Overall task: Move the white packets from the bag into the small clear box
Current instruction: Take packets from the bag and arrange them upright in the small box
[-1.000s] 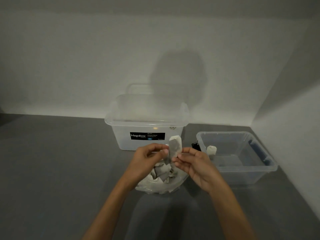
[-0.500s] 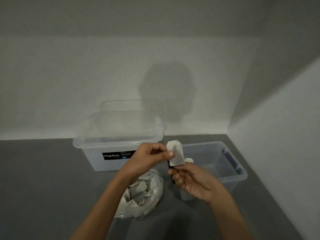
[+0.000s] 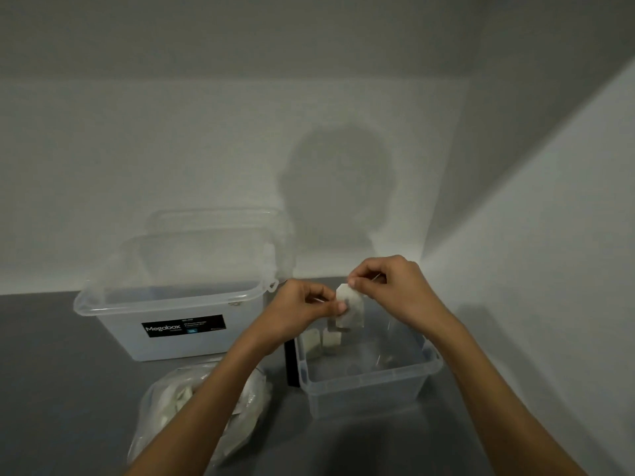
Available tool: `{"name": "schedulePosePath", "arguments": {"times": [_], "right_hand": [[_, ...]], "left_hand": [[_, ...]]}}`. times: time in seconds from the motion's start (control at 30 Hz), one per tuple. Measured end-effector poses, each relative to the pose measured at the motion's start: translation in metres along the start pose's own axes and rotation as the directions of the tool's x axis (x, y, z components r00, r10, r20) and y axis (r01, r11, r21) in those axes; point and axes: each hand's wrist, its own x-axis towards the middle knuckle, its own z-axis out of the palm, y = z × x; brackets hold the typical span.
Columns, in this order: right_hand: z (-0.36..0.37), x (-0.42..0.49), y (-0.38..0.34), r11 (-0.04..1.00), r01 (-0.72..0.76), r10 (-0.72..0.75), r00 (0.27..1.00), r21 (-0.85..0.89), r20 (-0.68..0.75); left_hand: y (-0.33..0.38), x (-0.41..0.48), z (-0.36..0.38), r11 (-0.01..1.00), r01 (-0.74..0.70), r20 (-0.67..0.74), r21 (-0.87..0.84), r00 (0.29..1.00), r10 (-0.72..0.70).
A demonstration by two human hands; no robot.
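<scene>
A plastic bag [image 3: 165, 407] of white packets lies on the grey counter [image 3: 51, 372], left of the small clear box [image 3: 364, 393]. Above the box's open top, a person's left hand [image 3: 302, 309] pinches one white packet [image 3: 351, 310] between curled thumb and fingers, while the right hand [image 3: 390, 286], fingers curled, pinches its top corner. Two more packets [image 3: 331, 338] lie inside the box.

open top on small clear box [image 3: 364, 393], right half seemingly bare, packets [image 3: 312, 342] crowding left wall

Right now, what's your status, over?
Left hand and right hand pinch a white packet over the small clear box. Two packets inside. Nothing blocking.
</scene>
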Motion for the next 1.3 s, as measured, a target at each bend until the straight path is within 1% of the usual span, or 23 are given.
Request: {"name": "schedulePosePath", "arguments": {"times": [0.1,0.3,0.4,0.47,0.53,0.6,0.73,0.8,0.9,0.97,1.07,1.17,1.23,1.3], "right_hand": [[-0.010,0.009,0.017,0.998,0.012,-0.010,1.000,-0.054,0.024],[-0.010,0.018,0.047,0.998,-0.029,0.036,0.990,-0.051,0.133],[-0.009,0.022,0.060,0.993,-0.016,0.035,0.986,-0.116,0.164],[-0.008,0.025,0.070,0.992,-0.035,0.054,0.986,-0.117,0.161],[-0.005,0.029,0.079,0.993,-0.045,0.063,0.986,-0.112,0.158],[0.001,0.035,0.089,0.987,-0.040,0.063,0.987,-0.157,0.149],[0.020,0.047,0.113,0.938,-0.051,0.113,0.980,-0.342,0.163],[0.028,0.048,0.122,0.906,-0.036,0.125,0.975,-0.421,0.185],[0.041,0.046,0.126,0.845,0.017,0.135,0.960,-0.534,0.245],[0.048,0.045,0.128,0.816,0.025,0.170,0.945,-0.577,0.280],[0.057,0.046,0.131,0.779,0.042,0.209,0.923,-0.626,0.322],[0.061,0.047,0.133,0.732,0.085,0.206,0.918,-0.676,0.338],[0.064,0.048,0.134,0.699,0.114,0.200,0.917,-0.706,0.346],[0.068,0.047,0.135,0.664,0.143,0.196,0.914,-0.734,0.356]], "left_hand": [[-0.006,0.015,0.014,1.000,-0.001,-0.022,0.015,1.000,0.001],[-0.021,0.039,0.039,0.992,0.015,-0.058,0.121,0.998,-0.008],[-0.029,0.048,0.045,0.996,0.037,-0.086,0.081,0.996,-0.030],[-0.034,0.052,0.047,0.999,0.043,-0.103,0.033,0.994,-0.039],[-0.039,0.054,0.048,0.998,0.050,-0.098,0.027,0.994,-0.047],[-0.047,0.059,0.049,0.993,0.069,-0.092,0.093,0.994,-0.061],[-0.063,0.076,0.053,0.958,0.162,-0.092,0.238,0.985,-0.144],[-0.069,0.084,0.060,0.918,0.190,-0.076,0.347,0.982,-0.174],[-0.076,0.092,0.072,0.832,0.147,-0.035,0.535,0.988,-0.152],[-0.080,0.094,0.078,0.750,0.124,-0.009,0.650,0.988,-0.155],[-0.087,0.095,0.082,0.617,0.140,-0.018,0.775,0.980,-0.199],[-0.092,0.092,0.085,0.492,0.139,-0.047,0.860,0.980,-0.193],[-0.096,0.091,0.087,0.459,0.140,-0.072,0.877,0.984,-0.162],[-0.101,0.089,0.089,0.452,0.143,-0.089,0.880,0.986,-0.139]]}}
